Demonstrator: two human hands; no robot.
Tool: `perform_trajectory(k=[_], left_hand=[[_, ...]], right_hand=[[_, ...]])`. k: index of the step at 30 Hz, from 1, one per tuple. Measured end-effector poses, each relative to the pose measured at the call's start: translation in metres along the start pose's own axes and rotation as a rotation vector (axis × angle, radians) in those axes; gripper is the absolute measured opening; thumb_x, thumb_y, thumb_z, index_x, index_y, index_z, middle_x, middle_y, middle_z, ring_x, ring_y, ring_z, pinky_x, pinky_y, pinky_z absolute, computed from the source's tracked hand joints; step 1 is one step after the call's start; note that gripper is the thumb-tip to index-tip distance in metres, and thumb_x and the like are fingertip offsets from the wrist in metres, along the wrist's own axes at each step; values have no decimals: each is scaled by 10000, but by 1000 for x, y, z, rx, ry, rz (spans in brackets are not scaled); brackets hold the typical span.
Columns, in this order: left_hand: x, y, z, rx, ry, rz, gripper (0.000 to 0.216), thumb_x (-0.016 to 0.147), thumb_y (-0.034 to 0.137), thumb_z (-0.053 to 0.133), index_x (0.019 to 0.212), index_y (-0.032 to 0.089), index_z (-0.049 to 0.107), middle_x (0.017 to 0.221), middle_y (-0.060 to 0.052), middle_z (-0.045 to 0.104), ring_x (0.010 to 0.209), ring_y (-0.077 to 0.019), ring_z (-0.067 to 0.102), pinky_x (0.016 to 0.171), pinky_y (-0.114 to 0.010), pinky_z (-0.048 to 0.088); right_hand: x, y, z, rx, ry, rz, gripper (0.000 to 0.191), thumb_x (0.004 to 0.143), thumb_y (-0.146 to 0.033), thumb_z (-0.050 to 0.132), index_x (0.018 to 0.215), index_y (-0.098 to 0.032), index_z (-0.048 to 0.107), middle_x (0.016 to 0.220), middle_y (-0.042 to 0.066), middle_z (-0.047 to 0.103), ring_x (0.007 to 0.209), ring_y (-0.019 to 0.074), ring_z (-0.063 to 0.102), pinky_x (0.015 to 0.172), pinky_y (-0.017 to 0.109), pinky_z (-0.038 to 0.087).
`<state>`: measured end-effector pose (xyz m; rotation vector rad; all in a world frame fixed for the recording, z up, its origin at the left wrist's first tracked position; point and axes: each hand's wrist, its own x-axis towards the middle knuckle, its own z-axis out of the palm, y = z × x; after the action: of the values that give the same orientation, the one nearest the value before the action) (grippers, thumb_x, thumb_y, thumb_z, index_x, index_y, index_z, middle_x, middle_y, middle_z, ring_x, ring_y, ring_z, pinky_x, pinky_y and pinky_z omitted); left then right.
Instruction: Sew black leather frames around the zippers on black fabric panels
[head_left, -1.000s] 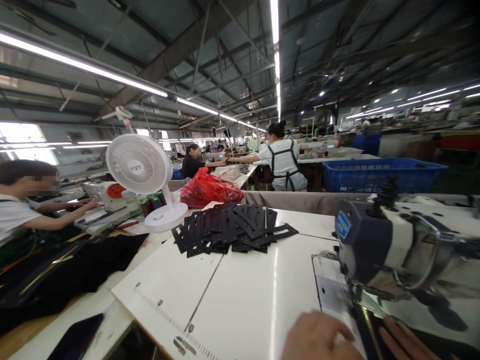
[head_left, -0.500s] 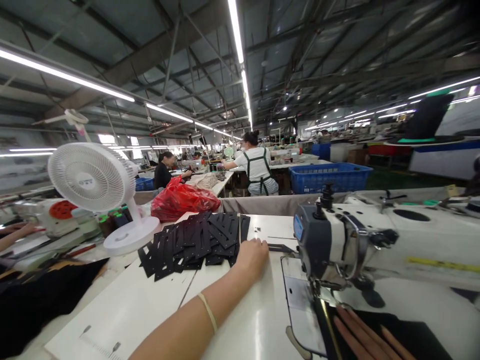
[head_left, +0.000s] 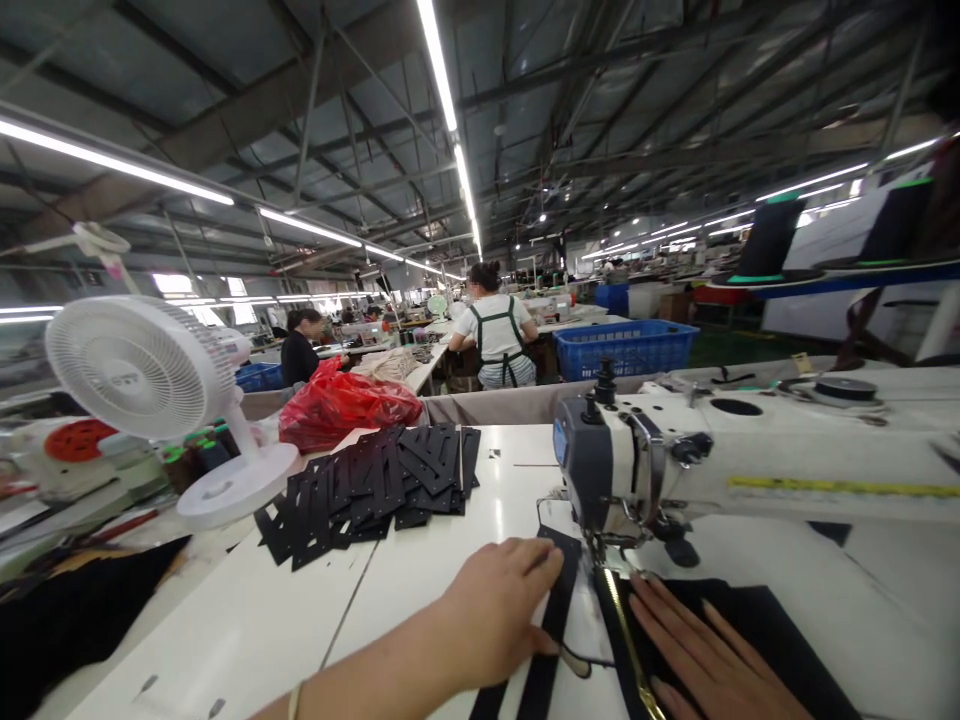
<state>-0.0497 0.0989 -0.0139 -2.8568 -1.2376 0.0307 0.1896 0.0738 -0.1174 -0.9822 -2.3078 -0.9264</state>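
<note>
My left hand (head_left: pixel 499 610) rests on a black cut piece (head_left: pixel 555 600), fingers curled over it, just left of the sewing machine (head_left: pixel 675 460) needle area. Flat and spread, my right hand (head_left: pixel 705 660) presses on black fabric (head_left: pixel 765 640) under the machine arm, beside a gold zipper strip (head_left: pixel 626 640). A pile of black cut pieces (head_left: pixel 375 480) lies farther back on the white table (head_left: pixel 420 570).
A white desk fan (head_left: pixel 150 380) stands at the left, a red plastic bag (head_left: pixel 341 405) behind the pile. Dark cloth (head_left: pixel 67 620) lies at lower left. Blue crate (head_left: pixel 626 348) and other workers sit beyond. Thread cones (head_left: pixel 772 235) at upper right.
My left hand reached to the pile, then drew back toward the needle with one black piece. My right hand slid forward on the fabric. The camera has turned right.
</note>
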Motion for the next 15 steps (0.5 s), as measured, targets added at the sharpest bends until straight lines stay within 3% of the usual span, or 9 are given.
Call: perform_trajectory(k=[2, 5, 7, 9, 15], left_hand=[[-11, -9, 24, 25, 54, 169, 544, 875, 402, 488, 1340, 168, 330, 1393, -89, 359, 1259, -264, 351, 1026, -432, 322], [-27, -13, 71, 199, 197, 149, 546, 904, 444, 410, 1316, 89, 364, 1363, -145, 378, 1239, -288, 380, 974, -418, 396], [-36, -12, 89, 318, 332, 140, 468, 913, 358, 434, 1305, 107, 389, 1329, -140, 427, 1200, -260, 439, 930, -339, 443], [-41, -12, 88, 372, 388, 146, 451, 921, 313, 428, 1321, 113, 367, 1322, -152, 428, 1189, -232, 457, 894, -294, 465], [-57, -15, 45, 517, 262, 404, 331, 920, 277, 442, 1219, 142, 479, 1279, -63, 492, 1117, -190, 527, 868, -275, 485]], right_hand=[[2, 0, -5, 34, -30, -15, 587, 838, -300, 457, 1369, -95, 313, 1263, 107, 492, 1082, 241, 545, 789, 356, 501], [5, 0, -9, 61, -61, -32, 598, 839, -281, 461, 1379, -94, 285, 1277, 96, 475, 1099, 230, 533, 810, 341, 498], [5, -1, -10, 41, -76, -18, 630, 838, -281, 454, 1391, -75, 235, 1275, 111, 470, 1084, 240, 543, 786, 359, 511], [6, -1, -10, 24, -90, 0, 675, 838, -289, 448, 1404, -60, 159, 1270, 125, 468, 1074, 251, 549, 765, 384, 521], [10, -3, -11, 65, -94, 81, 746, 844, -301, 439, 1410, -51, 22, 1265, 131, 475, 1072, 255, 551, 756, 409, 527]])
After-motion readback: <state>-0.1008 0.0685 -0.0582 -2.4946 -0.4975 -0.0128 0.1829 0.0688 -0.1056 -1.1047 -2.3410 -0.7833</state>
